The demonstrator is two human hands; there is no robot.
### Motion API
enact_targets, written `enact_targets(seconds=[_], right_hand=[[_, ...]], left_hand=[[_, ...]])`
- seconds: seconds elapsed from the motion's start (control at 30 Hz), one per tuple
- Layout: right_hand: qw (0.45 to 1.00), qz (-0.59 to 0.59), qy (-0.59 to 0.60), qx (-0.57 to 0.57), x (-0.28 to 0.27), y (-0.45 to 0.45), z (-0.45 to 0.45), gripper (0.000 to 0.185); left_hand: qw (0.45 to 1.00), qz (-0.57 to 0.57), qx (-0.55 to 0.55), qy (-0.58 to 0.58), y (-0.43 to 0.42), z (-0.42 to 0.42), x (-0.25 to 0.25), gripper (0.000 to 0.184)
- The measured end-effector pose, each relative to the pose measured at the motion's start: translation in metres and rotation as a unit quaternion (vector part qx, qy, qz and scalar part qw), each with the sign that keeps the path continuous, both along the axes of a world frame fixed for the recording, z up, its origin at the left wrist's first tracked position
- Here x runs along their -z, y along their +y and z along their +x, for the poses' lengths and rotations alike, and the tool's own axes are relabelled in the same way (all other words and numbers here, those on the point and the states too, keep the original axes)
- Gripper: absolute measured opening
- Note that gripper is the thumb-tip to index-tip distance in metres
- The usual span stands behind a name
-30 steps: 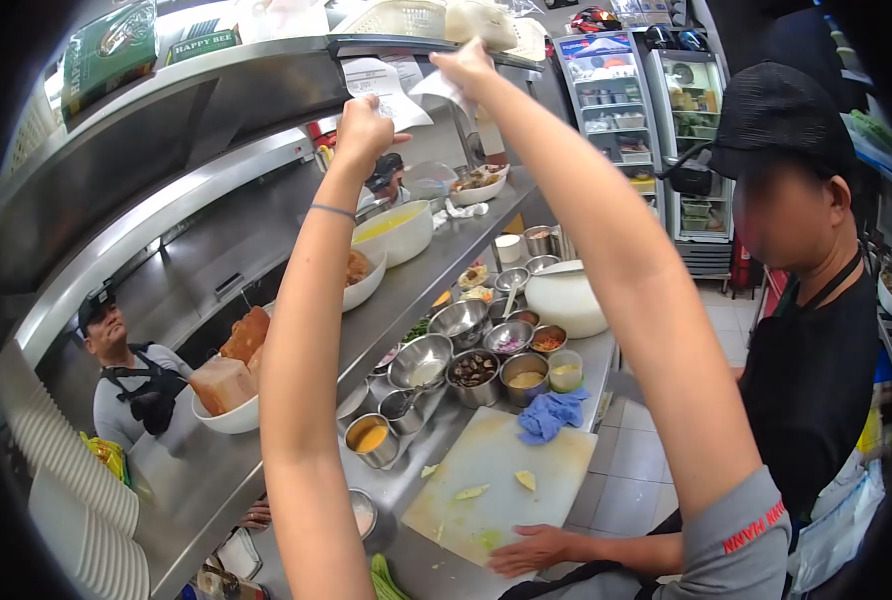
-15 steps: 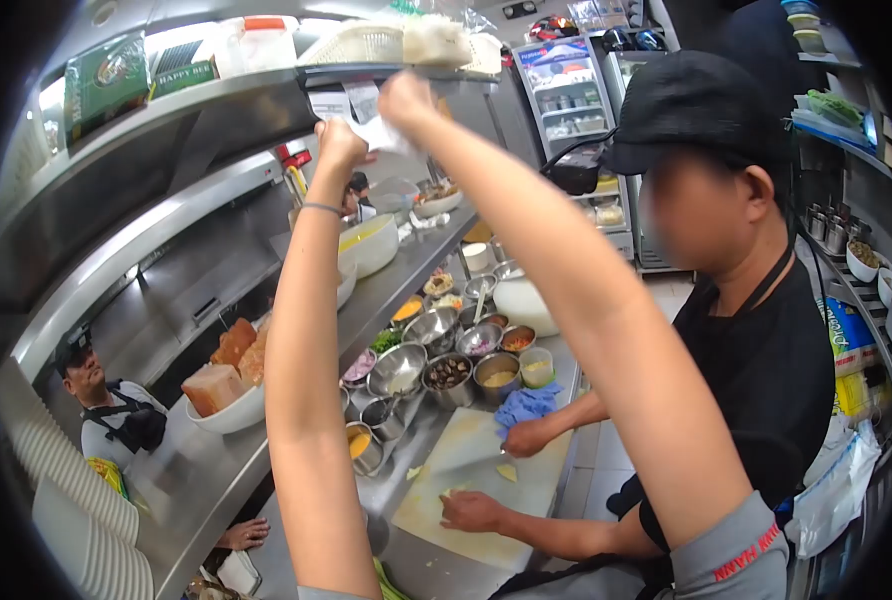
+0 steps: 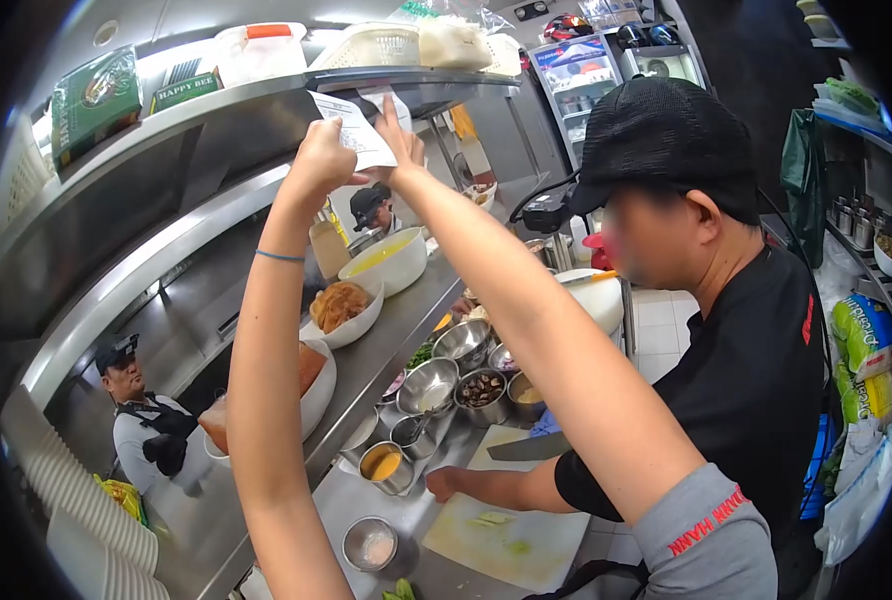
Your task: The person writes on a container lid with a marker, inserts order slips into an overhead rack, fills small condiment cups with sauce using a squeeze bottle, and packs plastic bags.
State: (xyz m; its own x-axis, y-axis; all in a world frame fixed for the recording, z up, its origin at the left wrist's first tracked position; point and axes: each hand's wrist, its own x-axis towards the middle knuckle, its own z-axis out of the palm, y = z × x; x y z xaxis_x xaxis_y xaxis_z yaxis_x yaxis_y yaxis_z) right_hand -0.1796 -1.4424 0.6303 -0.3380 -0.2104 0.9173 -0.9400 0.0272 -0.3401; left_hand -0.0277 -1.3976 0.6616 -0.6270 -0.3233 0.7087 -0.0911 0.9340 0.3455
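Both my arms reach up to the edge of the overhead shelf. My left hand (image 3: 326,155) is closed on a printed paper slip (image 3: 363,138). Beside it, my right hand (image 3: 400,145) has its index finger stretched upward against a second pale slip (image 3: 396,100) at the shelf edge, and its palm is close to the first slip's lower right edge. Its other fingers are partly hidden. Both hands are well above the counter and its bowls.
A co-worker in a black cap (image 3: 666,140) stands close on my right, with a knife (image 3: 526,449) over the cutting board (image 3: 511,540). Metal bowls (image 3: 431,385) crowd the counter. White bowls (image 3: 391,262) line the raised ledge. Two more people are beyond it.
The slip now faces me, printed side visible, and my right hand has come down beside my left. The view has shifted. The co-worker's arm now reaches across toward the bowls.
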Motion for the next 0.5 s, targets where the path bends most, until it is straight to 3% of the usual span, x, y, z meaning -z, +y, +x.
enact_targets(seconds=[0.07,0.17,0.27,0.47,0.5], right_hand=[[0.998,0.016,0.050,0.034,-0.003,0.001,-0.009,0.041],[0.995,0.059,0.019,0.077,-0.007,-0.003,-0.021,0.041],[0.989,0.122,-0.027,0.084,-0.013,0.003,-0.029,0.030],[0.990,0.133,-0.037,0.037,-0.040,0.007,-0.056,0.033],[0.987,0.146,0.019,0.066,-0.038,0.016,-0.055,0.035]], left_hand=[[0.999,0.033,0.013,-0.008,0.005,-0.002,0.003,0.063],[0.999,0.037,0.017,-0.022,0.000,-0.012,0.003,0.066],[0.998,0.048,0.029,-0.018,-0.006,-0.023,0.000,0.064],[0.997,0.064,0.033,-0.005,-0.009,-0.030,-0.004,0.061],[0.998,0.063,0.024,-0.002,-0.010,-0.030,-0.003,0.061]])
